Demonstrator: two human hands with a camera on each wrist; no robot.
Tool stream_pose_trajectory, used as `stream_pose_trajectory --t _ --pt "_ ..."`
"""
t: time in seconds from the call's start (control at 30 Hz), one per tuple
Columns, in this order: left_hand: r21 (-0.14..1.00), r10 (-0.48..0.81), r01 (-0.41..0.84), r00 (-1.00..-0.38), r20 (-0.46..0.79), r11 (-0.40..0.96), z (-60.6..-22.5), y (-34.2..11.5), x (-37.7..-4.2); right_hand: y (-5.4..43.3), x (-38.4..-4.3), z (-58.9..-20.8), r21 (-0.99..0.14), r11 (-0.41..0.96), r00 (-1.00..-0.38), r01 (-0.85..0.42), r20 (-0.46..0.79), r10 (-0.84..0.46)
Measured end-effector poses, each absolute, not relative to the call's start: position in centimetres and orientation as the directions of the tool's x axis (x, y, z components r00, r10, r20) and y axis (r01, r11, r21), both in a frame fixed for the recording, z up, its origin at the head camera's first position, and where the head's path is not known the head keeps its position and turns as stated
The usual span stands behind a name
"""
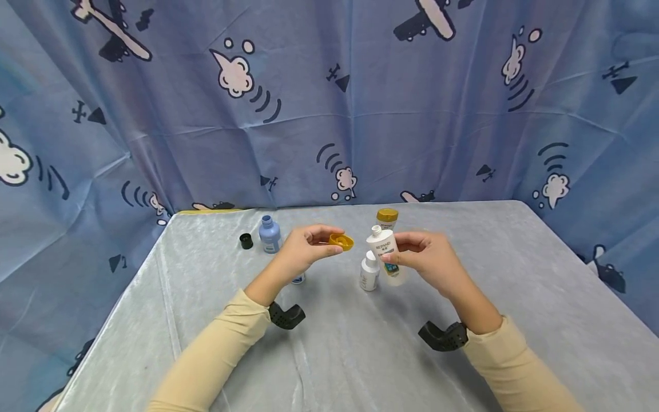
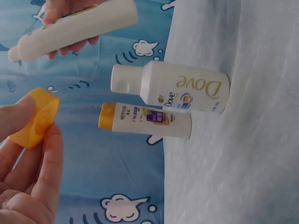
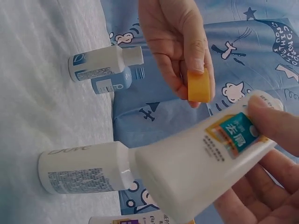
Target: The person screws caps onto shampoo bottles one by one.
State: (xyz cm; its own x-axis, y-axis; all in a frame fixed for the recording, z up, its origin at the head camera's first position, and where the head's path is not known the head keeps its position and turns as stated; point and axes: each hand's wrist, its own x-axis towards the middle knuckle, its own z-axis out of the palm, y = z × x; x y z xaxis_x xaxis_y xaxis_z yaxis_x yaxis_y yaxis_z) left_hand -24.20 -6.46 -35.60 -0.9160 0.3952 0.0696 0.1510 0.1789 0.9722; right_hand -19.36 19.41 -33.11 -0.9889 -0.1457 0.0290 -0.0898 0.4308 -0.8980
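A pale grey, soft cloth-covered table [image 1: 334, 349] stands before a blue fabric curtain [image 1: 304, 63] printed with planes and clouds. Toward its left side are a translucent blue plastic bottle [image 1: 269, 236] with a bare, capless neck and, just beside it, a small round black cap [image 1: 246, 241]. A white bottle with a blue leaf label [image 3: 98, 63] stands near the blue one; the left forearm and hand hide most of it from the head camera. A white, white-capped Dove bottle [image 1: 368, 276] stands upright beneath the hands' work, and behind it is a white bottle with a golden-yellow cap [image 1: 387, 216], partly blocked by what the right hand holds.

The left hand [image 1: 307, 245] is partly closed, pinching a hollow golden-yellow plastic cap [image 1: 342, 242] between thumb and fingers. The right hand [image 1: 427, 254] is curled round the upper part of a flattened white plastic bottle [image 1: 381, 244] with a teal-and-yellow label, thumb on one face. This bottle is raised off the table, tilted, its uncapped neck uppermost and apart from the cap.
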Motion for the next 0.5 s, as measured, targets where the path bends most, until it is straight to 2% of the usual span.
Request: stream_pose_trajectory --t 0.27,0.5 --pt "0.964 0.441 0.175 -0.894 0.071 0.201 -35.5 -6.8 -23.3 18.9 -18.8 -34.0 -0.87 0.48 -0.98 -0.113 0.019 -0.198" --pt "0.973 0.449 0.143 -0.892 0.048 0.18 -35.7 -7.0 -22.8 18.3 -18.5 -34.4 -0.869 0.48 -0.966 -0.118 -0.012 -0.258"
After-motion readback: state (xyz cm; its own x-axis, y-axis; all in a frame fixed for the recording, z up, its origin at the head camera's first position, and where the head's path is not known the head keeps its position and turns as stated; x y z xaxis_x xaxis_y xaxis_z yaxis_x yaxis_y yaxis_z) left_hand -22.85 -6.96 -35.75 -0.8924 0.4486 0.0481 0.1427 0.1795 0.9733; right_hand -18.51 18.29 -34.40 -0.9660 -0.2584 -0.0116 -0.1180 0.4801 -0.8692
